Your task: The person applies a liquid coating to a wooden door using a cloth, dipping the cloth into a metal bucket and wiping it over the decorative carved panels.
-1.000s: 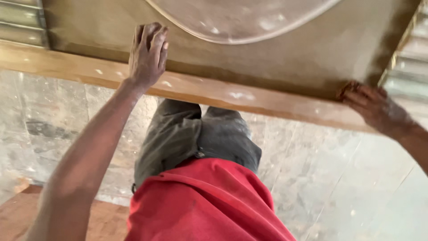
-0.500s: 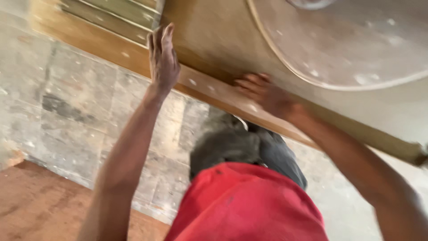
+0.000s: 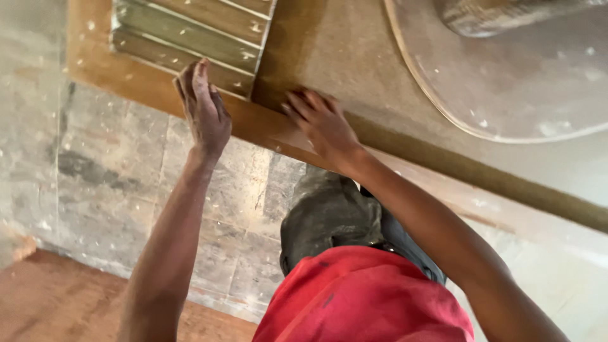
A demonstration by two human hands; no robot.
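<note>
Under both palms, at the near edge: wooden panel [image 3: 354, 57], its edge running left to lower right. Left hand [image 3: 204, 109] flat, fingers together; right hand [image 3: 322, 125] spread flat, nearer the middle. Neither grips.

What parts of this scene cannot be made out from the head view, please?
- Board: cut off by the top and right edges.
- Left hand palm: turned away against the board's edge.
- Right hand fingertips: blurred.
- Legs below the trousers: hidden by the red shirt.
</note>
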